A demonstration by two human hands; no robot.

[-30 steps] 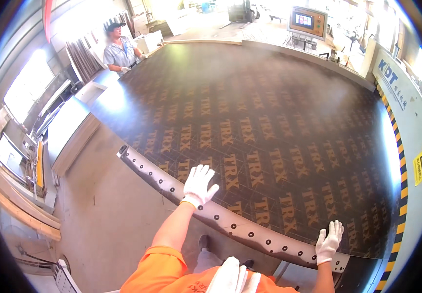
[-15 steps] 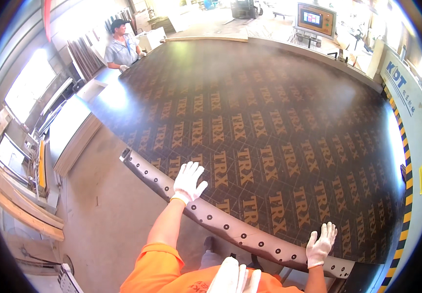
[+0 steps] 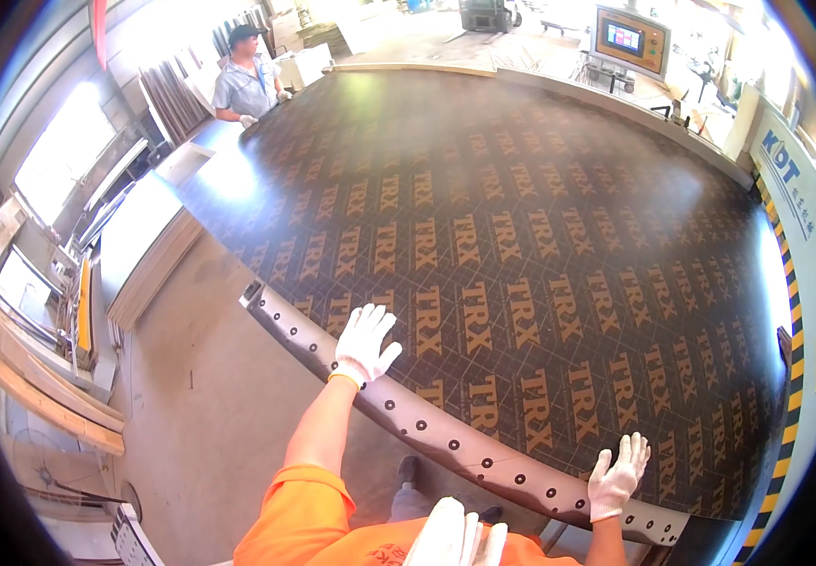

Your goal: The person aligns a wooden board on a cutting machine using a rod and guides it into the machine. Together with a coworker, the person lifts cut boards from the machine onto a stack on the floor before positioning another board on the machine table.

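Note:
Both my hands wear white knit gloves and lie palm down on a large dark brown panel [image 3: 408,236] with repeated tan lettering. My left hand [image 3: 366,341] rests near the panel's front edge, its fingers stretched out and thumb apart. Farther right, my right hand [image 3: 619,472] lies flat with fingers spread. Neither hand is wrapped round anything. A curved-looking metal rail [image 3: 427,432] dotted with round holes runs along the near edge, below both wrists. At the bottom centre, a white glove-like bundle [image 3: 455,538] shows in front of my orange shirt.
A person [image 3: 247,80] in a grey shirt and dark cap stands at the panel's far left corner. A control screen [image 3: 630,42] stands at the back right. Along the right runs a machine side [image 3: 795,208] with black-yellow striping. Stacked boards [image 3: 148,264] stand at left.
The rail, machine and person sit slightly farther right in view. My hands and the nearby panel lettering keep almost the same place, so they appear shifted slightly left along the rail.

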